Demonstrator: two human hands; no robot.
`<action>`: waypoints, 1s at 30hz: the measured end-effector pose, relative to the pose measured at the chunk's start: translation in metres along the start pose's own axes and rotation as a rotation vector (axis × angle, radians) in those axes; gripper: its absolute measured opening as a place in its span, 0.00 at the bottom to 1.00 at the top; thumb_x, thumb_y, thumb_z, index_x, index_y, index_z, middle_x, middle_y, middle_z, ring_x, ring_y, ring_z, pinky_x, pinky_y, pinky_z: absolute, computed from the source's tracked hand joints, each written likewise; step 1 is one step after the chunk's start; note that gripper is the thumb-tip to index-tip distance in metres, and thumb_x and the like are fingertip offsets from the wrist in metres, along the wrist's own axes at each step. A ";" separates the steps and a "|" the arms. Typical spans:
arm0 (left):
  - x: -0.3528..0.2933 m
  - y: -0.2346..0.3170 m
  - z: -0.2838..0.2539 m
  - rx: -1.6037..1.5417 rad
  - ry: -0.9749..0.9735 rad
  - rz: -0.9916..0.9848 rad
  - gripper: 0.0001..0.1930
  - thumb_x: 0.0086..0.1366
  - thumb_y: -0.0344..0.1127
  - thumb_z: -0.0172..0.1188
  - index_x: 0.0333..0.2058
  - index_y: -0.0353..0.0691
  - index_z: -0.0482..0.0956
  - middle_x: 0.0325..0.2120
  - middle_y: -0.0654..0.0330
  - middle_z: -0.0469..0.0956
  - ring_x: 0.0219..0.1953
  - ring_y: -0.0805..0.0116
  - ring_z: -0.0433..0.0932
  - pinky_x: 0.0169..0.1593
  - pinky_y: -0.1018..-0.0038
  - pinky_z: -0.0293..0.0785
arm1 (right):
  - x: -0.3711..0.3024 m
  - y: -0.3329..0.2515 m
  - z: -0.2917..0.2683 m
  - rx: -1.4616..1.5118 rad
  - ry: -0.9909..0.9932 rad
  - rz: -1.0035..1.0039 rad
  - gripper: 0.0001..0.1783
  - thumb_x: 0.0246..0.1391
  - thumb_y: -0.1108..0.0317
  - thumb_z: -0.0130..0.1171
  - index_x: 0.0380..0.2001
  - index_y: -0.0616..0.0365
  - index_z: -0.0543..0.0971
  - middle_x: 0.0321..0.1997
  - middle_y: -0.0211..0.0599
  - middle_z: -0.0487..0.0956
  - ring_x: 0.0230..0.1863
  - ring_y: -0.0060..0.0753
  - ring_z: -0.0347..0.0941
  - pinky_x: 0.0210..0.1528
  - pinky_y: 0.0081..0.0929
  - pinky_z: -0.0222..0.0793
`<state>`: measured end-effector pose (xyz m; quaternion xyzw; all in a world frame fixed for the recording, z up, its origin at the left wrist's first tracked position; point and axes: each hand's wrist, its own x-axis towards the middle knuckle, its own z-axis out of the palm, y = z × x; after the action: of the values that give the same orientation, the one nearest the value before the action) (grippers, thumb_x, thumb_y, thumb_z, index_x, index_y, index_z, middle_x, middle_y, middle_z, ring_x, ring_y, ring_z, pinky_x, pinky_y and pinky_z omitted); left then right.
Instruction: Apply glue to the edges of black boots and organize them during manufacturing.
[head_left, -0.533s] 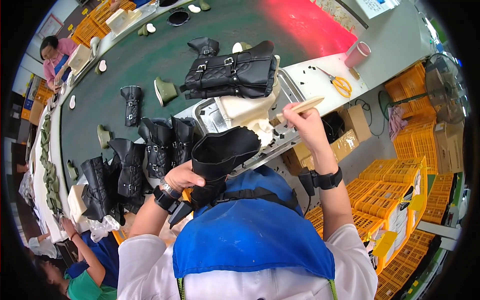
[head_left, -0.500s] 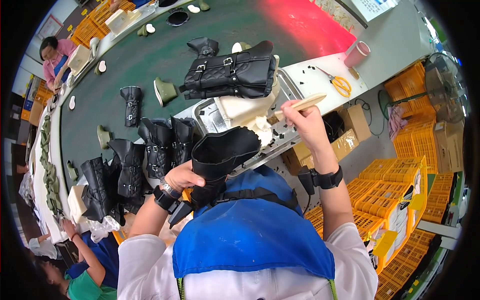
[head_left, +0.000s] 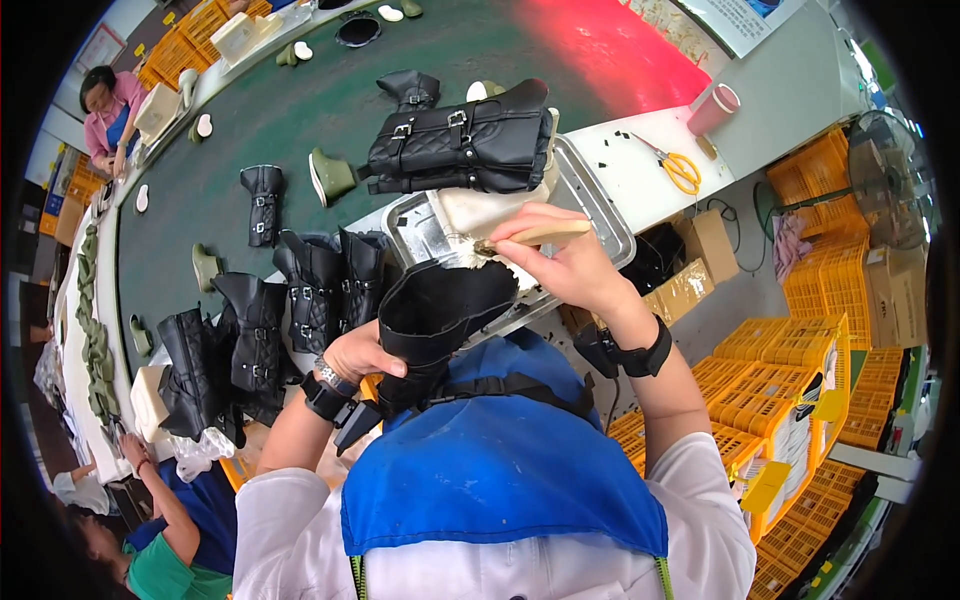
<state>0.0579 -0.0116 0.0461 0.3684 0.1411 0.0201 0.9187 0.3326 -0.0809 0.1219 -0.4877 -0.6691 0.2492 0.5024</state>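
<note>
My left hand (head_left: 357, 358) is closed round a black boot upper (head_left: 440, 310), whose wide opening faces up in front of my blue apron. Between the fingers of my right hand (head_left: 556, 258) is the pale wooden handle of a brush (head_left: 545, 234). Its whitish bristles are at the upper's far rim, touching it or just above; I cannot tell which. Behind them a metal tray (head_left: 617, 222) holds a white container (head_left: 450, 207). Several black quilted boot uppers with buckles (head_left: 455, 150) lie stacked over the tray's far side.
More black buckled uppers (head_left: 258, 340) stand at the left edge of the green conveyor belt (head_left: 230, 120). A green boot (head_left: 330, 178) lies on it. Orange-handled scissors (head_left: 678, 168) and a pink cup (head_left: 713, 108) sit at the right. Yellow crates (head_left: 770, 370) stand low right. Two co-workers are at the left.
My right hand has brought the brush left and down, from above the tray's right side to the far rim of the boot upper. My left hand has barely moved.
</note>
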 end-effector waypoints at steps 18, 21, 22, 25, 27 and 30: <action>0.002 0.019 0.049 0.925 0.348 0.285 0.48 0.42 0.26 0.70 0.62 0.37 0.53 0.58 0.53 0.61 0.59 0.63 0.61 0.62 0.70 0.55 | 0.012 -0.007 0.015 -0.336 0.211 0.036 0.06 0.48 0.71 0.59 0.27 0.64 0.79 0.19 0.41 0.77 0.17 0.29 0.72 0.21 0.24 0.66; 0.007 0.011 0.052 1.165 0.417 0.446 0.44 0.39 0.24 0.68 0.58 0.36 0.59 0.52 0.49 0.65 0.54 0.55 0.66 0.58 0.68 0.61 | 0.013 -0.006 0.016 -0.372 0.181 0.037 0.06 0.48 0.71 0.58 0.25 0.63 0.78 0.20 0.42 0.76 0.19 0.37 0.73 0.22 0.29 0.66; 0.008 0.009 0.052 1.231 0.428 0.483 0.43 0.39 0.23 0.68 0.58 0.37 0.60 0.50 0.50 0.66 0.52 0.54 0.67 0.56 0.67 0.62 | 0.014 -0.005 0.015 -0.374 0.164 0.055 0.07 0.48 0.70 0.57 0.23 0.63 0.77 0.20 0.42 0.75 0.21 0.42 0.73 0.24 0.33 0.67; 0.015 0.002 0.051 1.355 0.487 0.603 0.42 0.35 0.22 0.66 0.56 0.38 0.63 0.43 0.50 0.68 0.44 0.51 0.69 0.49 0.65 0.66 | 0.013 -0.006 0.014 -0.389 0.129 0.099 0.08 0.48 0.69 0.57 0.21 0.63 0.76 0.21 0.44 0.74 0.23 0.47 0.73 0.25 0.37 0.68; 0.017 -0.001 0.049 1.414 0.543 0.625 0.42 0.35 0.21 0.66 0.55 0.37 0.63 0.45 0.49 0.68 0.45 0.51 0.69 0.50 0.67 0.66 | 0.012 -0.007 0.013 -0.385 0.123 0.101 0.07 0.48 0.70 0.57 0.22 0.63 0.77 0.20 0.43 0.75 0.21 0.43 0.73 0.24 0.34 0.67; 0.021 -0.006 0.046 1.483 0.624 0.673 0.41 0.36 0.21 0.65 0.55 0.37 0.63 0.45 0.48 0.68 0.46 0.50 0.69 0.50 0.67 0.66 | 0.011 -0.007 0.012 -0.354 0.128 0.087 0.07 0.47 0.71 0.58 0.25 0.64 0.78 0.18 0.43 0.75 0.17 0.34 0.72 0.21 0.27 0.65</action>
<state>0.0898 -0.0438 0.0690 0.8713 0.2466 0.2933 0.3068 0.3188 -0.0717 0.1276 -0.6117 -0.6475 0.1172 0.4390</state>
